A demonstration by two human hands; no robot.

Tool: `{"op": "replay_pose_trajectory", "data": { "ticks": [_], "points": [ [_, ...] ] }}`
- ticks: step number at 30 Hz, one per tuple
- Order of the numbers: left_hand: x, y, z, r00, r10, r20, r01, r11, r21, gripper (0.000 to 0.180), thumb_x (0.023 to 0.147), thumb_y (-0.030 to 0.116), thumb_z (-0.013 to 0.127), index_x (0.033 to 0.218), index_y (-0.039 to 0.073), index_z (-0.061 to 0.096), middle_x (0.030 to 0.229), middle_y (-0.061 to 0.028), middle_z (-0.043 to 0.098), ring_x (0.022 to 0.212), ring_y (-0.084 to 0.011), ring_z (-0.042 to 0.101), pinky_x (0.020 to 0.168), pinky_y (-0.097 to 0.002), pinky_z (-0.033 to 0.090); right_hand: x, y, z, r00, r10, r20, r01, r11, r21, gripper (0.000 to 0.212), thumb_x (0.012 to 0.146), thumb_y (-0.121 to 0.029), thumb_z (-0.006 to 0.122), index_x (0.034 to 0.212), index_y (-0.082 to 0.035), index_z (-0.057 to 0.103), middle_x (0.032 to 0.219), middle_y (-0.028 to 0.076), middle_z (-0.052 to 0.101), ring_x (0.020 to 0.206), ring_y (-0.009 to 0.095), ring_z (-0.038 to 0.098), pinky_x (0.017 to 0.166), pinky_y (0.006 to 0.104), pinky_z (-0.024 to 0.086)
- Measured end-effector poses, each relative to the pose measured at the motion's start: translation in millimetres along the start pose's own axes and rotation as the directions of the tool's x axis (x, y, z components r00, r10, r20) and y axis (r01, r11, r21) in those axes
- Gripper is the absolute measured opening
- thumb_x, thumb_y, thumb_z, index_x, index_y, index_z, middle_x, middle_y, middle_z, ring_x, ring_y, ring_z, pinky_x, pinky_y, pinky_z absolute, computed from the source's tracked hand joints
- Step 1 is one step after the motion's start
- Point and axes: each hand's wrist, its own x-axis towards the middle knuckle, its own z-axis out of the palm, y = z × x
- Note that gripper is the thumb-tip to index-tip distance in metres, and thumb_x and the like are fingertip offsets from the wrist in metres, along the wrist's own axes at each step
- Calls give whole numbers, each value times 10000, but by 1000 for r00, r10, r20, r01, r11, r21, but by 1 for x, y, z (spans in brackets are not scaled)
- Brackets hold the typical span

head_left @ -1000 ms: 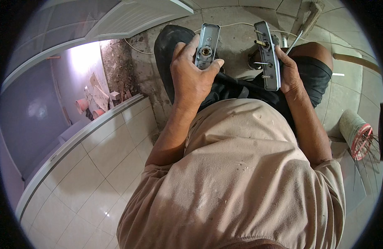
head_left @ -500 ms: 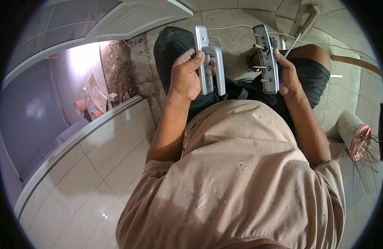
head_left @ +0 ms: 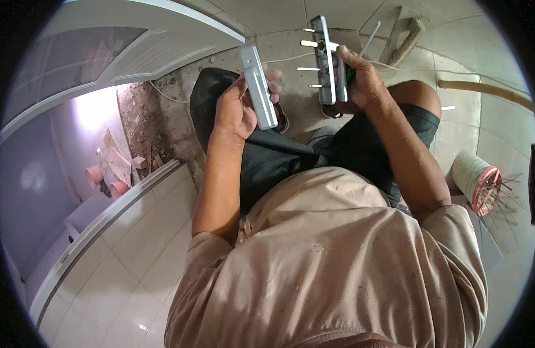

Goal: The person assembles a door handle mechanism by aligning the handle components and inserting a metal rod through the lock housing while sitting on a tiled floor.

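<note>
My left hand (head_left: 235, 111) holds a silver door handle (head_left: 259, 90) on a long plate, its outer side up and the fingers behind it. In my right hand (head_left: 369, 82) is a matching door handle plate (head_left: 323, 61), turned edge-on. Several posts stick out of its back toward the left, and its grip lies near my fingers. A thin metal rod (head_left: 370, 38), perhaps a screwdriver shaft, points up and away from the same hand; its lower end is hidden by my fingers. The two handles are apart, above my bent knees.
A white panelled door (head_left: 180, 43) stands at the far left, with a metal threshold (head_left: 113, 211) below it. Rubble and broken pieces (head_left: 113, 156) lie beyond. On the right are a bucket (head_left: 470, 174) with wires, a wooden bar (head_left: 482, 93) and a wooden block (head_left: 406, 40). A cable (head_left: 389, 66) crosses the floor.
Both handles have shifted left in view. The left one has turned so its grip faces up toward me; the right one has risen and turned edge-on, its posts pointing left.
</note>
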Motion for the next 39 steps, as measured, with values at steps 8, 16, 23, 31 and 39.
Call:
{"op": "replay_pose_trajectory", "data": {
  "ticks": [8, 16, 23, 31, 39],
  "points": [
    [42, 7, -19, 1000, 16, -6, -16, 994, -112, 370, 1061, 274, 438, 1301, 35, 587, 1048, -193, 702, 897, -289, 697, 785, -426, 586, 21, 9, 26, 993, -11, 121, 27, 991, -131, 248, 997, -304, 630, 1057, -64, 633, 829, 29, 578, 737, 152, 542, 681, 307, 458],
    [31, 14, -32, 964, -3, 267, 67, 970, -233, 658, 951, 428, 635, 1417, -15, 495, 1008, -170, 669, 858, -291, 680, 714, -397, 580, 12, 12, 39, 998, 52, 41, -48, 995, -90, 214, 1004, -287, 633, 992, -76, 603, 844, 17, 547, 733, 135, 528, 666, 281, 471],
    [-1, 7, -3, 999, 18, 41, -14, 995, -96, 628, 940, 460, 689, 1400, 58, 542, 990, -95, 687, 880, -219, 702, 764, -377, 599, -11, 13, 40, 996, 17, 88, -5, 992, -129, 279, 990, -310, 650, 1095, -51, 645, 859, 25, 596, 752, 140, 567, 665, 300, 487],
    [-51, 1, 13, 997, 59, -40, -58, 998, 29, 326, 847, 271, 784, 1050, 43, 668, 950, -121, 702, 816, -230, 717, 747, -391, 617, -55, 14, 39, 988, 38, 148, -15, 989, -150, 262, 996, -323, 649, 1022, -62, 642, 831, 25, 598, 694, 137, 571, 617, 286, 481],
    [-34, -9, 30, 996, 42, 83, -57, 982, 181, 461, 839, 219, 762, 1204, -24, 621, 1073, -185, 720, 908, -245, 729, 820, -377, 621, -47, 11, 32, 989, -3, 145, 40, 968, -248, 313, 1014, -333, 602, 1095, -31, 624, 895, 60, 591, 801, 172, 580, 709, 358, 510]
  ]
}}
